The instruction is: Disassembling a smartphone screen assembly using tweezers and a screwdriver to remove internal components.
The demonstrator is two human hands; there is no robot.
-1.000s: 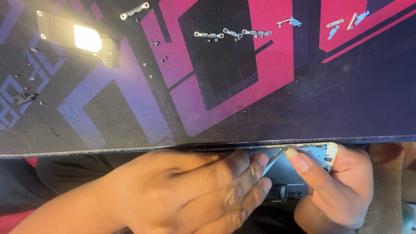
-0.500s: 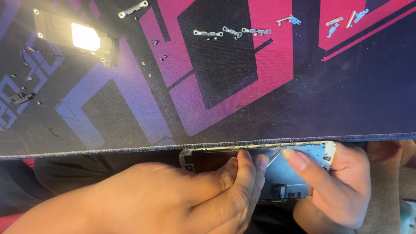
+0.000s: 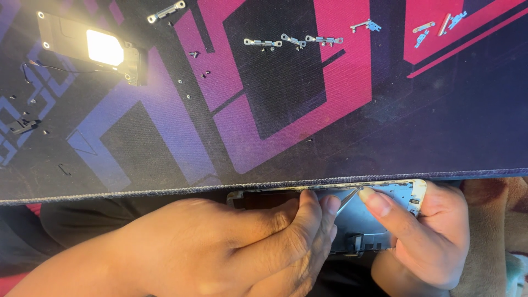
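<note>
- Patterned work mat (image 3: 330,148) in purple, magenta and black filled the upper view; its stitched front edge ran left to right, just above both hands.
- Far left on the mat: one flat metal plate (image 3: 91,47) catching a bright glare, with a thin dark cable part (image 3: 25,125) lying below it.
- Loose screws (image 3: 193,54), at least six tiny specks, were scattered right of the plate; the exact count was too small to tell.
- One small bracket (image 3: 166,11) lay at the top edge; three brackets in a row (image 3: 291,41) sat mid-mat; one more lay further right (image 3: 367,25); a group of about three small parts (image 3: 437,27) lay far right.
- Left hand (image 3: 231,247), one, lay below the mat edge, fingers drawn together, pinching a thin metal tool (image 3: 347,199) whose tip pointed up and right.
- Opened phone frame (image 3: 379,220), one, was held below the mat edge, its long axis running left to right, parallel to that edge. It lay just right of the left hand's fingertips, with the tool tip touching its upper rim.
- Right hand (image 3: 426,242), one, was clamped round the frame's right end, thumb pressed across its upper edge beside the tool tip. Both hands were in contact; the right was the nearer to the frame's body.
</note>
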